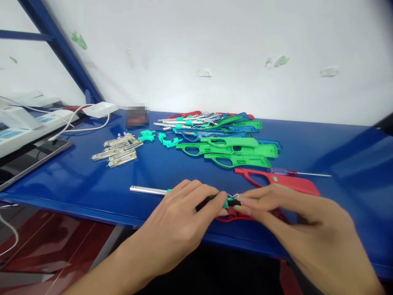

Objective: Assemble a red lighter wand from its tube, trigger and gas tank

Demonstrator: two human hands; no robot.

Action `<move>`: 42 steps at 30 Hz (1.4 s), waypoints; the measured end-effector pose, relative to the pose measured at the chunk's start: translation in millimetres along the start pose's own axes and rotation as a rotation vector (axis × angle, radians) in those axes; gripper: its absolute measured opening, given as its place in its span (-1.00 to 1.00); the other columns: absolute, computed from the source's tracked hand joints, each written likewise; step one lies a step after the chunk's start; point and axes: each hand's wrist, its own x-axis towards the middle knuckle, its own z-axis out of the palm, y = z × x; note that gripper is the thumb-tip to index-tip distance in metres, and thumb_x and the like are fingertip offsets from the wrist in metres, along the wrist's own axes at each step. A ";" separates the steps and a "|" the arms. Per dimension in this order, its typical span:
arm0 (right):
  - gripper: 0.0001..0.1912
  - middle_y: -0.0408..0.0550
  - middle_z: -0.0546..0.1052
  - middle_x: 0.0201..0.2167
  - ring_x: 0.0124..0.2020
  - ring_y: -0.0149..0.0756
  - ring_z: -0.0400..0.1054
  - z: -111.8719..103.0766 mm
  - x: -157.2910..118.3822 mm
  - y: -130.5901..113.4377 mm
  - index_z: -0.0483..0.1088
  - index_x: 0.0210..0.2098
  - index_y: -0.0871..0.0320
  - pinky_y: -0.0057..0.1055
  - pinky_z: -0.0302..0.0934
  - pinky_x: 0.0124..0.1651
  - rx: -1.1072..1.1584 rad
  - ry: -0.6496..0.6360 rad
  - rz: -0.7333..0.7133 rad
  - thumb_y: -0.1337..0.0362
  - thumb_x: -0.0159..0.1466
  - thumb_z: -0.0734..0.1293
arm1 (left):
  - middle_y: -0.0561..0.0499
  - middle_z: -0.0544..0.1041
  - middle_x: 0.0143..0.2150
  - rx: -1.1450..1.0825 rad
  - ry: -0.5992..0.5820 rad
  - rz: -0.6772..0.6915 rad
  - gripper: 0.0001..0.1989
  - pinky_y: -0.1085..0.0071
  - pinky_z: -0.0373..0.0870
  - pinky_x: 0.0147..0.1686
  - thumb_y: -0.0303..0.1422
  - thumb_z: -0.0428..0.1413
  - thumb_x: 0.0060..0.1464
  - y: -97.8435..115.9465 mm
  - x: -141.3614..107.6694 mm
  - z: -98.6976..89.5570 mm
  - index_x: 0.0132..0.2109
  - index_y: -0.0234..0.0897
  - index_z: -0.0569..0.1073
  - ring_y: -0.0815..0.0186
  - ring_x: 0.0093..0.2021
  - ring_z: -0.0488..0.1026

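Note:
Near the table's front edge my left hand (187, 217) is closed around a lighter's inner assembly. Its silver metal tube (148, 190) sticks out to the left, and a teal piece shows by the fingertips. My right hand (294, 217) pinches a small black part (234, 203) at the right end of this assembly. A bent white wire (233, 196) loops just above the fingertips. Beneath both hands lies a red lighter housing half (230, 218), mostly covered. Another red housing half (294, 183) lies just beyond my right hand.
Behind are green lighter housings (242, 159), a pile of metal tubes (172, 121), a screwdriver (285, 172), teal triggers (168, 142) and clear fuel tanks (123, 149). A tablet (30, 159) and white power strip (33, 127) with cable occupy the left. A white wall stands behind.

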 end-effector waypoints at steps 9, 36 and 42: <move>-0.86 -0.33 0.80 -0.26 -0.23 -0.27 0.74 -4.5 0.9 1.5 0.73 -0.30 -0.23 -0.49 0.62 -0.12 -0.040 -0.079 -0.029 0.11 0.41 0.52 | -0.17 0.67 -0.02 0.013 -0.009 0.005 -0.73 0.25 0.54 -0.16 -0.56 0.00 0.56 0.3 2.6 -0.4 0.18 -0.43 0.56 0.19 -0.16 0.55; -0.89 -0.51 0.76 -0.36 -0.39 -0.52 0.68 -9.9 5.9 4.7 0.70 -0.33 -0.27 -0.76 0.45 -0.20 -0.094 -0.093 -0.003 0.05 0.36 0.53 | -0.08 0.61 -0.08 -0.197 0.051 -0.103 -0.90 0.33 0.50 -0.11 -0.48 0.23 0.46 2.0 6.4 -2.0 0.04 -0.37 0.62 0.24 -0.13 0.49; -0.90 -0.48 0.77 -0.34 -0.38 -0.50 0.68 -10.2 5.6 6.0 0.71 -0.33 -0.27 -0.74 0.46 -0.21 -0.099 -0.100 -0.004 0.06 0.35 0.53 | -0.09 0.61 -0.07 -0.201 0.055 -0.095 -0.90 0.33 0.51 -0.09 -0.49 0.21 0.47 1.5 6.4 -0.7 0.03 -0.38 0.63 0.24 -0.13 0.50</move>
